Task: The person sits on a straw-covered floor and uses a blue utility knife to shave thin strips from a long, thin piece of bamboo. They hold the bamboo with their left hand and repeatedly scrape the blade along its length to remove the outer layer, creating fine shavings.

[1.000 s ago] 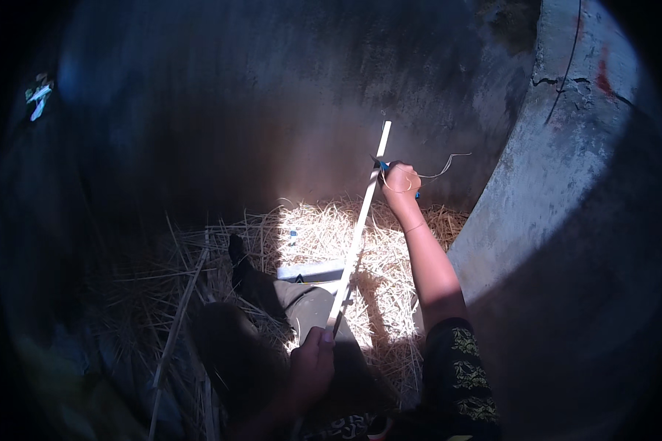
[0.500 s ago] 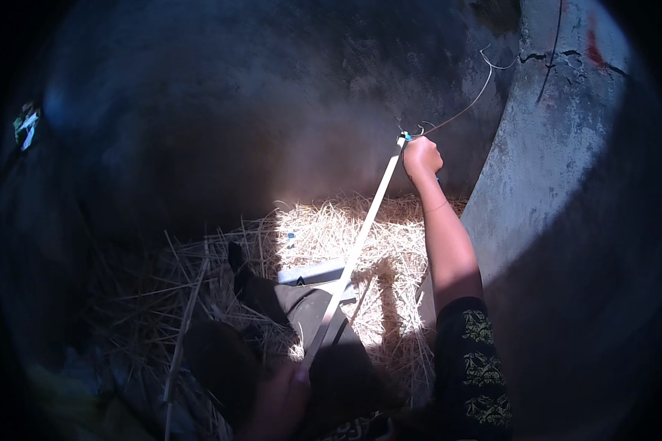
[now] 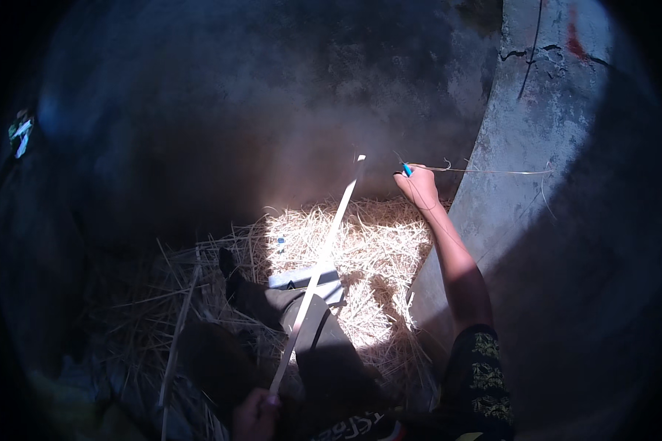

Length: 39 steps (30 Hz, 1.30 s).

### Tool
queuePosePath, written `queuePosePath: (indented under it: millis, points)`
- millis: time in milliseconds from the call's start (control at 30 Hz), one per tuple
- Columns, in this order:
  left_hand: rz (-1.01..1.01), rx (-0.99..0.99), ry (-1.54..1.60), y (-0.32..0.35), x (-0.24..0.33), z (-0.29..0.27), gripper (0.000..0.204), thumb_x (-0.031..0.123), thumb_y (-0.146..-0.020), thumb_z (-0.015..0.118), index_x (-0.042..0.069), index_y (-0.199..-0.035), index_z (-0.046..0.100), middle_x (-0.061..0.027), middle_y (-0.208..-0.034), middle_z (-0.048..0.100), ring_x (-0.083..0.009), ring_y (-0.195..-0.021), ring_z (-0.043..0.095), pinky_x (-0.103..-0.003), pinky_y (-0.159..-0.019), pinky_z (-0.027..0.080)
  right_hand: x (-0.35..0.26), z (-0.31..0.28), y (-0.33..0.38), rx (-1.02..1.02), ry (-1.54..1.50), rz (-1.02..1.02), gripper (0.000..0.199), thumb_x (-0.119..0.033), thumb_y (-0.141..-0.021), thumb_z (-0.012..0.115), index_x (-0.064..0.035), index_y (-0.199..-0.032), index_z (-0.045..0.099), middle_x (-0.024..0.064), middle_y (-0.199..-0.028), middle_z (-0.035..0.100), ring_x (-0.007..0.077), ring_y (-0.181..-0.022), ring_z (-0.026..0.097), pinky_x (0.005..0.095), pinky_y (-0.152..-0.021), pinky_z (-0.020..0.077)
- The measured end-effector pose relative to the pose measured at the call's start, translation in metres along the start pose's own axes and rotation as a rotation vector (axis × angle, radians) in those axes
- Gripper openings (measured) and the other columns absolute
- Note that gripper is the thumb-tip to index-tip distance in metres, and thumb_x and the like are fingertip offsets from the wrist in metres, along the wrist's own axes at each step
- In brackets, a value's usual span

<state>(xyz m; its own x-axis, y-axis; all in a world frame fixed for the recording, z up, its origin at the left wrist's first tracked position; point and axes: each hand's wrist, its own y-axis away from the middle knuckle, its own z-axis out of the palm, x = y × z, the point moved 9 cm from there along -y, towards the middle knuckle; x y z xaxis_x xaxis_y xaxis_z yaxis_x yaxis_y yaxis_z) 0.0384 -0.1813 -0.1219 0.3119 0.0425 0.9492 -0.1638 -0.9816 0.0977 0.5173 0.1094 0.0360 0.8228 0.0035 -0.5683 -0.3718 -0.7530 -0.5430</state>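
The right hand (image 3: 419,185) has drawn its blue tool (image 3: 407,170) and thread (image 3: 493,172) away from the white strip's (image 3: 318,273) tip; the left hand (image 3: 256,411) grips the strip's lower end above the straw (image 3: 375,242).

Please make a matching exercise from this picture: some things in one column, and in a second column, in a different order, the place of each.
Things:
1. long thin pale stick
2. small blue tool
3. heap of dry yellow straw
4. curved grey concrete wall

Places:
A. spread on the ground
B. pinched in the right hand
C. rising on the right side
D. lower end gripped by the left hand

Pairs: 1-D, 2-B, 3-A, 4-C
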Motion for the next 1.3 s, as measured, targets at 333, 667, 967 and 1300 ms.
queuePosePath:
  millis: [333,667,967,1300]
  points:
    - [0.093,0.072,0.127,-0.03,0.006,0.004,0.037,0.015,-0.103,0.05,0.007,-0.139,0.055,-0.0048,-0.098,0.066,-0.0108,-0.084,0.059,-0.028,-0.079,0.049,-0.112,0.029,0.112,-0.332,-0.043,-0.332,0.033,-0.025,-0.077,0.065,0.0081,-0.084,0.064,0.0236,-0.084,0.06,0.0396,-0.081,0.062,0.0472,-0.08,0.0494]
    - [-0.01,-0.054,0.427,-0.116,-0.012,0.021,0.033,0.026,-0.103,0.057,0.004,-0.125,0.068,0.0,-0.094,0.063,-0.0052,-0.086,0.054,-0.023,-0.078,0.044,-0.2,0.054,0.229,-0.618,-0.218,-0.613,0.026,-0.015,-0.082,0.067,0.0043,-0.1,0.064,0.0187,-0.098,0.056,0.0347,-0.102,0.053,0.0442,-0.091,0.0448]
    - [0.066,-0.048,0.429,-0.119,-0.011,0.026,0.028,0.028,-0.103,0.058,0.005,-0.106,0.072,0.0085,-0.068,0.049,-0.0007,-0.059,0.041,-0.019,-0.055,0.031,-0.208,0.083,0.262,-0.656,-0.149,-0.75,0.02,-0.011,-0.083,0.064,0.0012,-0.098,0.064,0.0159,-0.093,0.057,0.0324,-0.098,0.055,0.0434,-0.088,0.0448]
    - [-0.005,-0.017,0.556,-0.117,-0.003,0.023,0.03,0.027,-0.103,0.057,0.003,-0.114,0.071,0.0085,-0.066,0.047,-0.0009,-0.055,0.037,-0.019,-0.053,0.03,-0.161,0.103,0.317,-1.108,-0.544,-0.061,0.026,-0.026,-0.084,0.083,-0.0067,-0.098,0.074,0.0,-0.079,0.069,0.0069,-0.074,0.061,0.0239,-0.07,0.0492]
